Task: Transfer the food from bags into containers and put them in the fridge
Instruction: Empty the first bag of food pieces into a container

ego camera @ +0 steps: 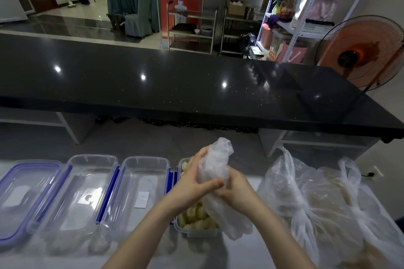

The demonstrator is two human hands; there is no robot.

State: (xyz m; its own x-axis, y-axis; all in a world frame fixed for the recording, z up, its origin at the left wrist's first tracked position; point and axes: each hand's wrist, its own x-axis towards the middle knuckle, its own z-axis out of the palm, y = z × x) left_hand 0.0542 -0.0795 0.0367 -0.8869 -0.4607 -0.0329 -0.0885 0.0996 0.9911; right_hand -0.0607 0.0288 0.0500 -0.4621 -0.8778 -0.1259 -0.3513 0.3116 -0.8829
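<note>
Bag [215, 165], clear and crumpled, is gripped by both hands, left hand [196, 178] and right hand [235, 189], directly above a container [196, 224] of pale food pieces. Two empty tubs [87, 192] sit left of it.

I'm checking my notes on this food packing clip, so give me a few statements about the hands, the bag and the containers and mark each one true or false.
1. Both hands grip the crumpled clear bag above a container. True: the left hand and the right hand both hold it.
2. The container with food under the hands holds pale yellowish pieces. True.
3. The two empty containers to its left are full of food. False: both are empty.
4. The blue-rimmed lid lies at the far right. False: it lies at the far left.
5. More plastic bags sit to the right of the hands. True.
</note>
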